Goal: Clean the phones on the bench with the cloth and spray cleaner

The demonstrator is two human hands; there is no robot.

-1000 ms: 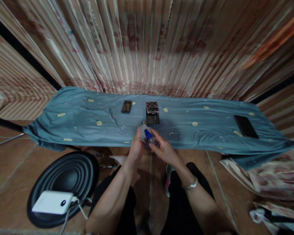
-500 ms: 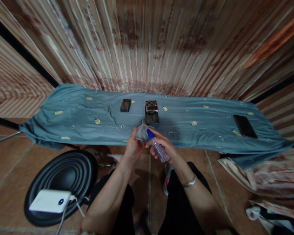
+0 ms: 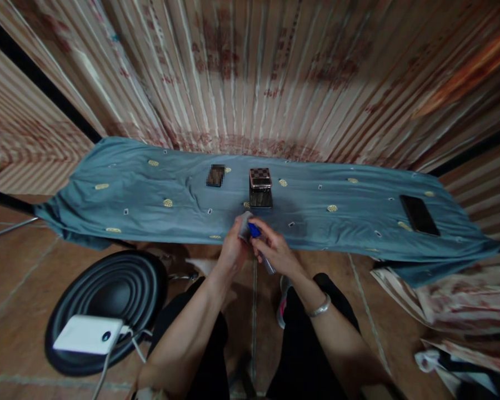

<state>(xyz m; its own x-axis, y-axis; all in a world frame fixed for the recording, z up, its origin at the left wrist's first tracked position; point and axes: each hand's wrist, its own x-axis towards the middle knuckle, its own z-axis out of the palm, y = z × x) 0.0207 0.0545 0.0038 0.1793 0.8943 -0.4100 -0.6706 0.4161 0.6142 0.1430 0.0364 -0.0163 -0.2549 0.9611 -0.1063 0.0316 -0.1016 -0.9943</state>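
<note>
My right hand (image 3: 275, 253) grips a small clear spray bottle (image 3: 261, 249) with a blue cap, its cap end tilted up and to the left. My left hand (image 3: 233, 250) holds a small grey cloth (image 3: 244, 226) bunched right against the blue cap. Both hands meet just in front of the near edge of a low surface covered by a blue-grey patterned cloth (image 3: 150, 194). Just beyond them stands a small dark box with a checkered lid (image 3: 260, 188).
A blurred small dark object (image 3: 215, 175) lies left of the box. A black phone (image 3: 419, 214) lies at the cloth's right end. A black ribbed disc (image 3: 108, 300) with a white power bank (image 3: 87, 334) sits on the floor at left. Striped curtains hang behind.
The bottle showed more of its body half a second ago; it is now drawn in closer under my right hand, with the grey cloth pressed at its cap.
</note>
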